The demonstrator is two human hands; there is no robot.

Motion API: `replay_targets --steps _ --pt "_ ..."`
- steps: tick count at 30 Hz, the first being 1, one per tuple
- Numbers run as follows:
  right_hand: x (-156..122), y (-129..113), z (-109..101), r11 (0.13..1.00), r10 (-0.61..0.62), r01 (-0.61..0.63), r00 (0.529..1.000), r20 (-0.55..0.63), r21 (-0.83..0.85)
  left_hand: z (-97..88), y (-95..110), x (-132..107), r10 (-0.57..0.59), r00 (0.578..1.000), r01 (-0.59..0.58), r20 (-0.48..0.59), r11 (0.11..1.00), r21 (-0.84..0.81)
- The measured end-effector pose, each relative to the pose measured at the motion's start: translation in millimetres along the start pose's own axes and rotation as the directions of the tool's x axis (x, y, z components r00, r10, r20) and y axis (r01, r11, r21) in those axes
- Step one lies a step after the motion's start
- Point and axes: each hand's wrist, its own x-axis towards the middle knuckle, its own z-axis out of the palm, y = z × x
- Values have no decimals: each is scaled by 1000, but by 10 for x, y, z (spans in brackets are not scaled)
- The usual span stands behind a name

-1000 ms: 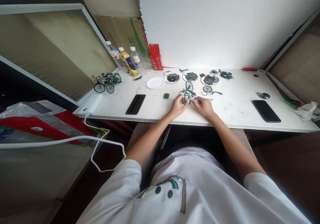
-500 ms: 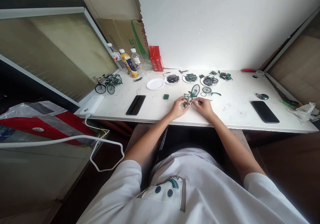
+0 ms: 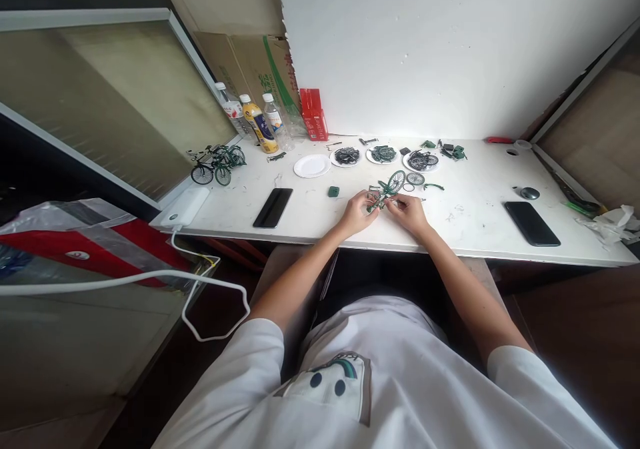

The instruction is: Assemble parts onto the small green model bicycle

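A green model bicycle [image 3: 397, 181], partly assembled, is held tilted over the table's front part, one spoked wheel pointing up and away. My left hand [image 3: 358, 214] grips its frame from the left. From the right, my right hand [image 3: 408, 214] has its fingertips pinched on the frame close to the left fingers. Any small part between the fingertips is too small to make out. Just beyond the hands lie a loose wheel [image 3: 415, 179], a thin ring [image 3: 409, 187] and a green curved piece [image 3: 433, 186]. To the left sits a small green block [image 3: 333, 191].
Plates of black frames [image 3: 347, 156], green parts [image 3: 383, 154] and wheels [image 3: 423, 161] line the back, beside a bare white plate [image 3: 312, 166]. Finished model bicycles [image 3: 216, 164] stand far left. Phones [image 3: 273, 208] [image 3: 532, 223] flank me; bottles [image 3: 259, 124] and a red box [image 3: 314, 115] stand behind.
The model bicycle has turned in my hands, its raised wheel leaning further right and its frame showing more. Both hands stay in nearly the same place.
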Motion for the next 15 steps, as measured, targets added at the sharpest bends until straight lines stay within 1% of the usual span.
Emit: replay_targets --steps 6,11,15 --pt "3 13 3 998 -42 43 999 19 -42 -24 100 11 -3 999 0 40 998 55" --pt "3 30 19 991 -86 89 996 37 -99 -16 94 9 -35 999 34 23 999 24" --pt "-6 31 33 984 -92 100 994 60 -150 -39 124 14 -40 998 37 45 997 68"
